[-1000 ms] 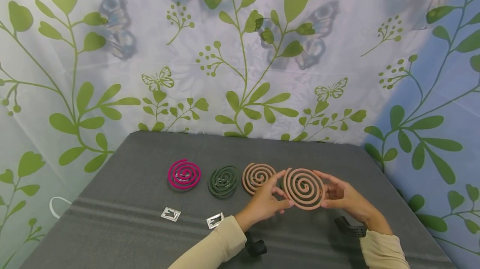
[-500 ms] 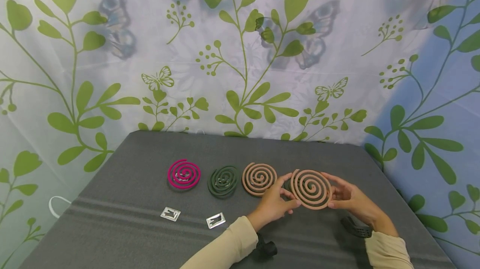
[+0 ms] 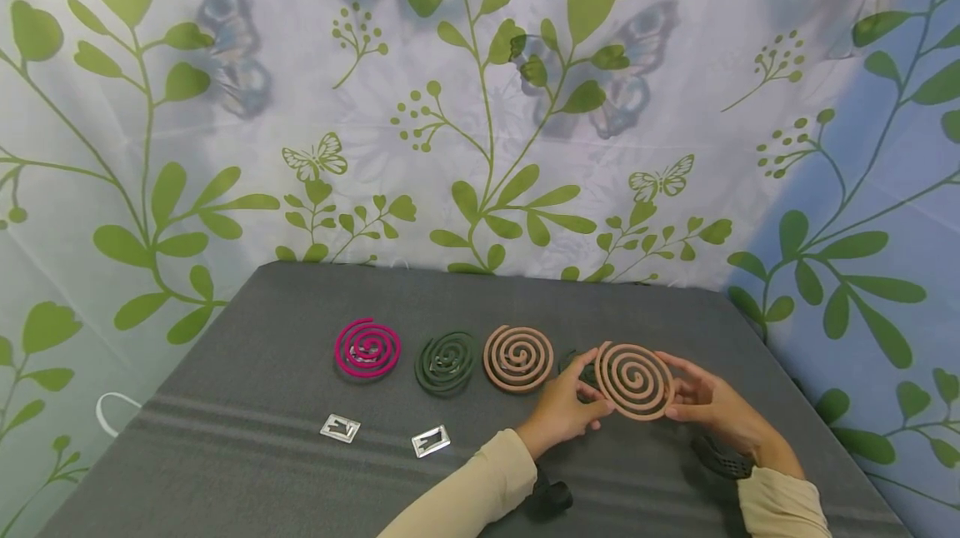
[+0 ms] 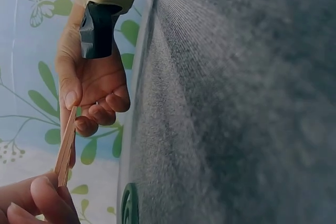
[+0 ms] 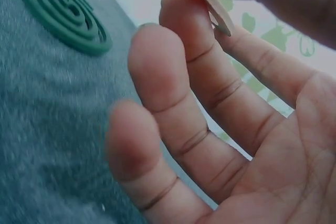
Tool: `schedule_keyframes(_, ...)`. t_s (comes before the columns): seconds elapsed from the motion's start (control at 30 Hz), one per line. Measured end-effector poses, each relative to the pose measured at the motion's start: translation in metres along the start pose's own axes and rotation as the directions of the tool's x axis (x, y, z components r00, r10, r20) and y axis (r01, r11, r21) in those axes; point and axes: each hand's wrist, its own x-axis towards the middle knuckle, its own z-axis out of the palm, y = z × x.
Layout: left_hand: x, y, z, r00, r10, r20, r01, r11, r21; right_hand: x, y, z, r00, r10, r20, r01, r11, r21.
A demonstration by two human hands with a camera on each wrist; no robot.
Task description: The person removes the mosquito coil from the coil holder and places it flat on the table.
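A tan mosquito coil (image 3: 635, 381) is held up above the table between both hands, its flat spiral face tilted toward the head camera. My left hand (image 3: 562, 405) pinches its left edge, while my right hand (image 3: 716, 409) pinches the right edge with thumb and index finger. Edge-on in the left wrist view, the held coil (image 4: 66, 148) looks like a thin stack of layers. Behind it a dark green coil (image 3: 588, 373) lies on the table, partly hidden by the left hand and the tan coil. The right wrist view shows this green coil (image 5: 97, 48) more fully.
To the left lie a pink coil (image 3: 367, 349), another dark green coil (image 3: 447, 363) and a second tan coil (image 3: 518, 358), with metal pieces under them. Two small silver metal stands (image 3: 341, 429) lie nearer the front on the grey table (image 3: 262, 455). A patterned curtain hangs behind.
Both hands have moved to the right and slightly down, carrying the tan coil with them. More of the green coil behind now shows. The coils and metal stands on the table stay put.
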Motion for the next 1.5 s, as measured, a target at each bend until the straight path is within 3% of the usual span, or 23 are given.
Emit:
schedule_keyframes(0.3, 0.01, 0.004, 0.013, 1.0, -0.022, -0.013, 0.022, 1.0, 0.002, -0.009, 0.012, -0.009, 0.998, 0.025, -0.049, -0.023, 0.999, 0.031)
schedule_keyframes(0.6, 0.019, 0.007, 0.024, 0.998, -0.067, -0.018, 0.067, 0.998, -0.008, -0.018, 0.013, -0.014, 0.985, 0.119, -0.123, -0.118, 0.993, 0.016)
schedule_keyframes(0.83, 0.021, 0.008, 0.025, 0.994, -0.105, 0.015, 0.106, 0.991, -0.079, -0.023, 0.016, -0.017, 0.989, 0.077, -0.127, -0.074, 0.997, 0.025)
schedule_keyframes(1.17, 0.023, 0.009, 0.027, 0.984, -0.155, 0.086, 0.167, 0.972, -0.167, -0.028, 0.019, -0.023, 0.984, 0.085, -0.157, -0.079, 0.996, 0.048)
schedule_keyframes(1.3, 0.027, 0.008, 0.028, 0.978, -0.183, 0.097, 0.198, 0.961, -0.191, -0.029, 0.019, -0.023, 0.973, 0.108, -0.204, -0.1, 0.994, 0.052)
schedule_keyframes(1.5, 0.032, 0.007, 0.032, 0.967, -0.223, 0.122, 0.246, 0.941, -0.233, -0.029, 0.02, -0.023, 0.939, 0.172, -0.297, -0.154, 0.985, 0.082)
